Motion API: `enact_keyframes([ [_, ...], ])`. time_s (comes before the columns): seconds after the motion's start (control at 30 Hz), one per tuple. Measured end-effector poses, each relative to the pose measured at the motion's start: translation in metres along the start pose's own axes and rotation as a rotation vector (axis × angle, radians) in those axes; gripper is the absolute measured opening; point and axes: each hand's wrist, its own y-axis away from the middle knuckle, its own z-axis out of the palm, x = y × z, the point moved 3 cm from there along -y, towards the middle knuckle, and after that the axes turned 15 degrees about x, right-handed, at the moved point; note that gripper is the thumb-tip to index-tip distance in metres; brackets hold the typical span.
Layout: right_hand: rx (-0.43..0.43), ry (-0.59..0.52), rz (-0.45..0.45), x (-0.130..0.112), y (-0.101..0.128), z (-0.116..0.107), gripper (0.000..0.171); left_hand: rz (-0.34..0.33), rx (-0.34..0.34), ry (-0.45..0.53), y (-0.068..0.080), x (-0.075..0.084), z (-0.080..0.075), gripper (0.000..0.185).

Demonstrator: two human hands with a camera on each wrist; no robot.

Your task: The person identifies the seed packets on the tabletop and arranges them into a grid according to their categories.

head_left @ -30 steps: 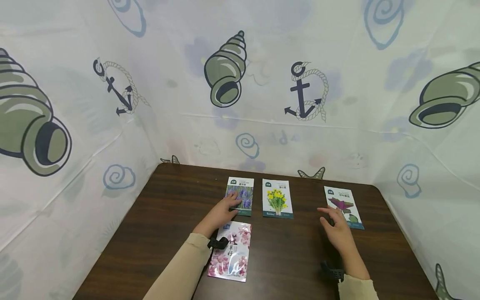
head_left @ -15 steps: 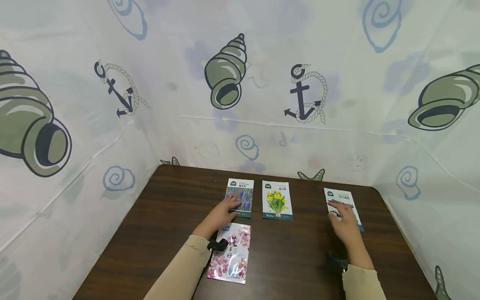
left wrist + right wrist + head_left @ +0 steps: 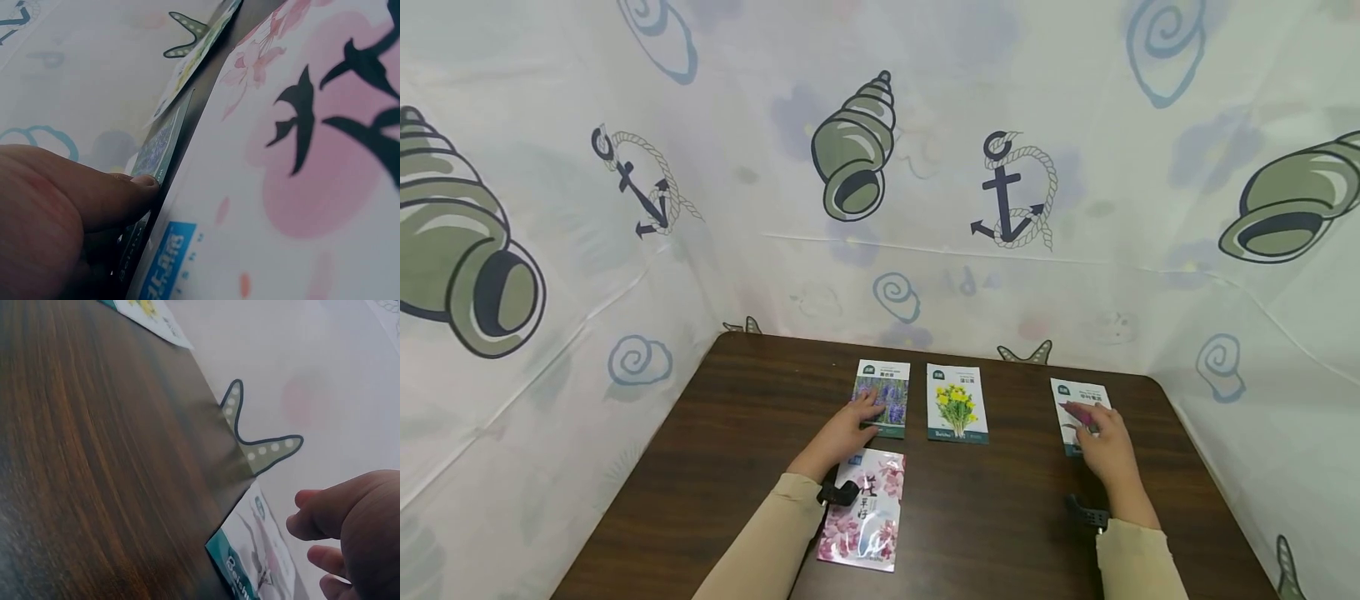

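Note:
My left hand (image 3: 850,423) rests on a seed packet with purple flower spikes (image 3: 892,390), fingers spread over its left part. In the left wrist view the thumb (image 3: 119,190) lies by that packet's lower edge. Over on the right, my right hand (image 3: 1109,442) covers the lower right part of a seed packet with a dark pink-purple bloom (image 3: 1070,408). Its loosely bent fingers (image 3: 319,519) overlap the picture in the head view. A larger glossy packet with pink blossoms (image 3: 871,529) lies below my left hand, partly under the wrist.
Between the hands, a seed packet with yellow flowers (image 3: 956,404) lies flat at the back of the dark wooden table (image 3: 985,517). A pale cloth printed with shells and anchors (image 3: 925,183) rises behind and along both sides. Black bands (image 3: 1088,515) circle both wrists.
My right hand has moved rightward over the pink-purple bloom packet, which now lies a little straighter. The left hand keeps its place on the purple spike packet.

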Motion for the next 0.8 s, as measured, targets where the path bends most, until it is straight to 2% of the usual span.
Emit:
enact_keyframes([
  [0.33,-0.120,0.104,-0.003,0.023,-0.003,0.015,0.050,0.007,-0.002,-0.011,0.001,0.005,-0.001,0.052],
  [0.57,-0.167,0.093,0.022,0.026,-0.002,0.011,0.050,-0.003,0.004,-0.003,0.001,0.000,0.002,0.052],
  [0.8,-0.133,0.055,0.023,0.024,0.000,0.011,0.048,0.013,0.000,-0.004,0.001,0.005,-0.002,0.052],
])
